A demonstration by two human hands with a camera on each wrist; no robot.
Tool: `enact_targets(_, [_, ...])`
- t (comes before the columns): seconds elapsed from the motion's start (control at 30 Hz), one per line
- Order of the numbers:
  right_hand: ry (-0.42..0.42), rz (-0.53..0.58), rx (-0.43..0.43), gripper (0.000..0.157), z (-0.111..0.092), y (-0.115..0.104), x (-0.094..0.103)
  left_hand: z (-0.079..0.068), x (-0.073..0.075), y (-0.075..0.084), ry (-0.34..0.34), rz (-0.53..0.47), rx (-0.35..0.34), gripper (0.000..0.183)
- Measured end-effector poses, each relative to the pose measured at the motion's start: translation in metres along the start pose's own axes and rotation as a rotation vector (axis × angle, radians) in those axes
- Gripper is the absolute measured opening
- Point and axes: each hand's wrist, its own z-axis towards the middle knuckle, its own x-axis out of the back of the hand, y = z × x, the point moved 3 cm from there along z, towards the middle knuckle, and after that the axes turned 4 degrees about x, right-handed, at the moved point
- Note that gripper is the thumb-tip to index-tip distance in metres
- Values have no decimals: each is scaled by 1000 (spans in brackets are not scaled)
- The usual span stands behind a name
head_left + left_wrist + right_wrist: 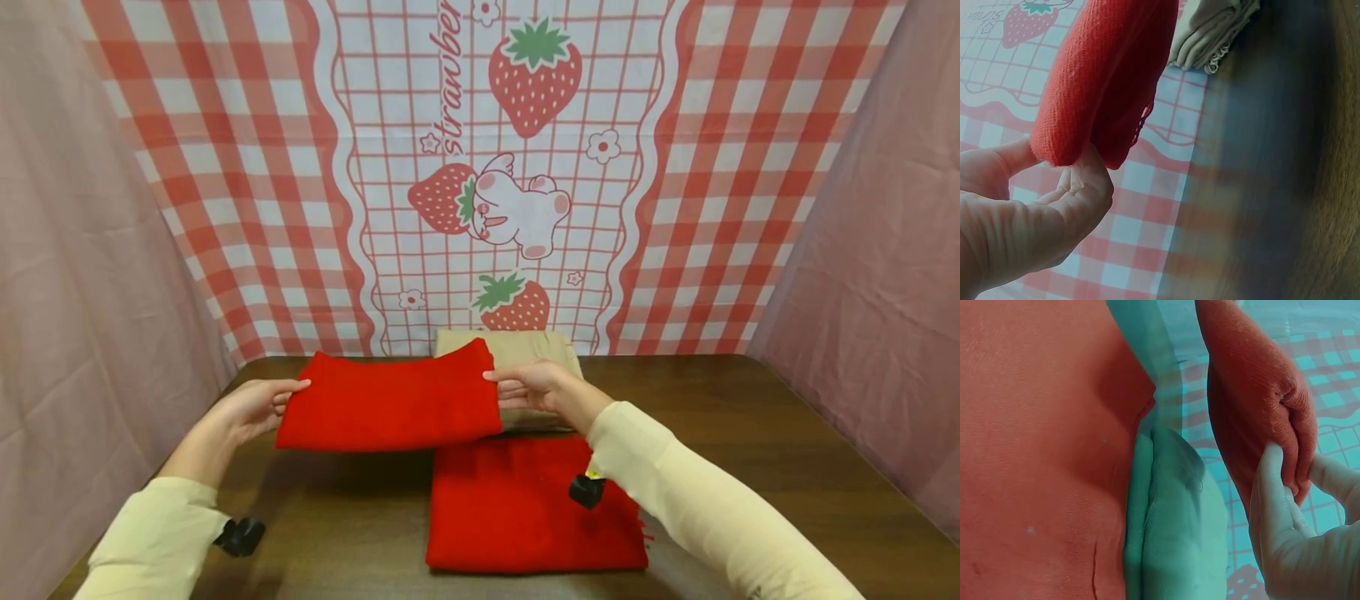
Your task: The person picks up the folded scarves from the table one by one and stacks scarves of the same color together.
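Observation:
A folded red scarf [390, 404] is held up over the table, stretched between both hands. My left hand [251, 408] pinches its left edge. In the left wrist view, the thumb and fingers [1094, 181] sit on either side of the thick knitted fold. On the opposite edge, my right hand [536, 385] grips the stacked layers, its thumb on one face and fingers on the other. Below and to the right, a second folded red scarf [517, 517] lies flat, a little fringe showing at its right side.
Behind the red scarves lies a folded beige scarf [525, 343], partly covered by the right hand and the raised scarf; its fringe shows in the left wrist view. The brown wooden table [697, 425] ends at a strawberry-print cloth backdrop [637, 250]. Pink curtains [870, 250] hang at both sides.

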Motion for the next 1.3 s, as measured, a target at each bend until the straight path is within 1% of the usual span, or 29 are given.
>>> enact_targets(0.1, [-8,2,-12,62,-1,2,1,-1,-1,1,-3,7,-1,31])
enact_targets(0.2, [-5,13,-20,61,-3,4,2,-1,-2,1,-10,19,-4,32])
enact_targets(0.47, [-5,11,-7,58,-8,6,6,1,-6,2,-11,33,-15,30])
enact_targets(0.7, [-23,6,-17,65,-11,7,10,2,-10,1,-26,36,-22,30])
enact_targets(0.83, [-24,-6,-14,66,-12,8,12,2,-13,1,-38,24,-24,30])
enact_targets(1.03, [-7,-25,-11,62,-15,11,16,-1,-17,2,-52,28,-31,25])
enact_targets(1.17, [-17,-41,-10,58,-17,12,19,-1,-20,3,-51,48,-37,22])
enact_targets(1.3, [-23,-37,-7,59,-19,14,21,0,-23,3,-60,59,-42,23])
